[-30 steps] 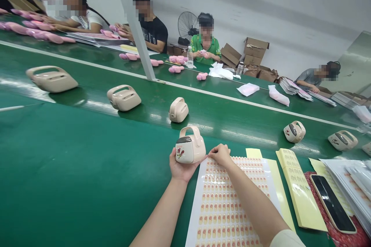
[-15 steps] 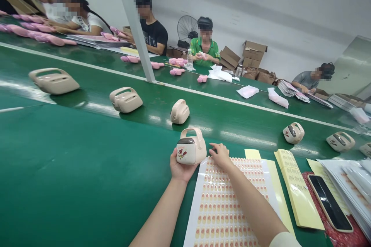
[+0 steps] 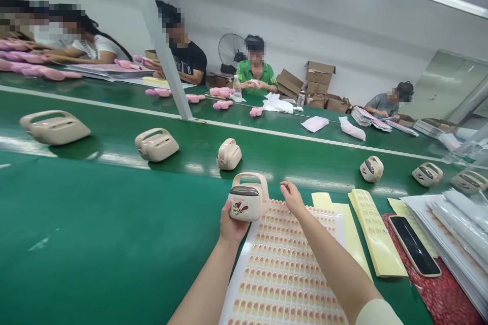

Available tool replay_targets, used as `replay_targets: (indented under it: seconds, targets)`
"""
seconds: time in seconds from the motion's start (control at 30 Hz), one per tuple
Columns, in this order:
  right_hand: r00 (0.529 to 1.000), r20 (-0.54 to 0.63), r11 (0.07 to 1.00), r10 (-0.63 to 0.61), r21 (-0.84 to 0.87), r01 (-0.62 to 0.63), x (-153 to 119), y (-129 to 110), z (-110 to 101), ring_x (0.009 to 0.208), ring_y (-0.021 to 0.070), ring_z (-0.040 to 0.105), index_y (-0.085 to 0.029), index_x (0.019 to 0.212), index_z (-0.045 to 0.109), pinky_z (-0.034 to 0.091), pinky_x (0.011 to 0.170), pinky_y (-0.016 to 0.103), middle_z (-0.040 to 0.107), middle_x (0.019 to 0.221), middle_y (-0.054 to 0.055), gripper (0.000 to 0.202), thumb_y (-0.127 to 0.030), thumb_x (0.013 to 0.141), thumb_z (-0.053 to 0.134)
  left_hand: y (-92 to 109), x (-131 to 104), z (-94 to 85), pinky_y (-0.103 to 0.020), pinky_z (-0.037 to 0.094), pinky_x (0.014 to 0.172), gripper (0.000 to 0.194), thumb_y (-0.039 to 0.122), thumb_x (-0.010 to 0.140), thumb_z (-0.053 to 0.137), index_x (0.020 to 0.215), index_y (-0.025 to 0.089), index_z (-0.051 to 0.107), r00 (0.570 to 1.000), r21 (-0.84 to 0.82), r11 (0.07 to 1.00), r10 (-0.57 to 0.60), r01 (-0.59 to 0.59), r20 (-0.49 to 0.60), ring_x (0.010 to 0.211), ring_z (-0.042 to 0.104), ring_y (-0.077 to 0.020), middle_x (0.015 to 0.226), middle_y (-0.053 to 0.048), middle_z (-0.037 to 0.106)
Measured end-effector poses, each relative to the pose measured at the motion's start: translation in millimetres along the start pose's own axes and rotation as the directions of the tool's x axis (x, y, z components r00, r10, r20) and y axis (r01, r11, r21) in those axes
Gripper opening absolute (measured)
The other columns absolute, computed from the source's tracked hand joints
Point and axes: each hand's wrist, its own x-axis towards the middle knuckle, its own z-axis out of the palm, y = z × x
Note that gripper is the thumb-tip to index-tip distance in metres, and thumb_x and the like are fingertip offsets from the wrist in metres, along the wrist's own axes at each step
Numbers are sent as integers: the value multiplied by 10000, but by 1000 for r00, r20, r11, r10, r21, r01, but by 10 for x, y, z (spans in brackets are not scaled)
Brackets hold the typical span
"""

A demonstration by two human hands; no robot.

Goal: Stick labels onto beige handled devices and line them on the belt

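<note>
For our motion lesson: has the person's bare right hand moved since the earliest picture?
Yes: the right hand moved upward in view and slightly right, against the white sheet of oval stickers.

Bare-armed below pale R sleeve (image 3: 377, 313).
L hand (image 3: 232, 229) & L forearm (image 3: 208, 282) bare, approx. 6–7 o'clock of view; R hand (image 3: 293, 199) & R forearm (image 3: 331, 251) bare, approx. 5 o'clock. R sleeve: off-white, curved edge, also approx. 5 o'clock, btm.

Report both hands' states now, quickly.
Left hand: closed on the cream handled appliance, holding it.
Right hand: fingers partly bent, near the sticker sheet; cannot tell whether it pinches anything.
</note>
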Motion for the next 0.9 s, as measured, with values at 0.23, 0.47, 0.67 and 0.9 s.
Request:
replay_targets:
  seconds: [0.23,0.47,0.67,0.9]
  targets:
    - [975,222,856,14,501,-126,-569,-60,-390,1027,191,536,-228,1193,430,464,728,262,557,1161,58,506,-453,758,556,-269,-264,211,-302,531,595,467,321,611,726,1044,200,598,983,242,963,-146,115,111,760,635,-249,882,-66,679]
    - [904,413,353,109,834,-423,-907,46,-661,828,183,603,-213,1097,524,483,619,291,619,1022,68,519,-575,842,253,-603,-738,540,-407,391,943,803,416,484,794,1205,255,478,977,729,683,-129,-38,172,1197,383,-339,1212,-91,537]
    - [877,471,650,99,636,-416,-1319,245,-700,618,176,587,-181,881,627,484,531,320,615,768,68,662,-722,731,277,-797,-836,533,-456,437,899,806,568,436,748,1137,230,539,983,548,834,-152,71,104,1097,481,-370,996,-72,657]
    - [785,-528,917,325,-25,-397,-1629,963,-1626,938,221,575,-145,1030,624,424,834,334,559,1145,136,316,-261,773,480,-699,-799,350,-455,467,873,793,616,444,713,1153,322,515,978,455,873,-206,174,21,1115,481,-339,1025,-17,659]
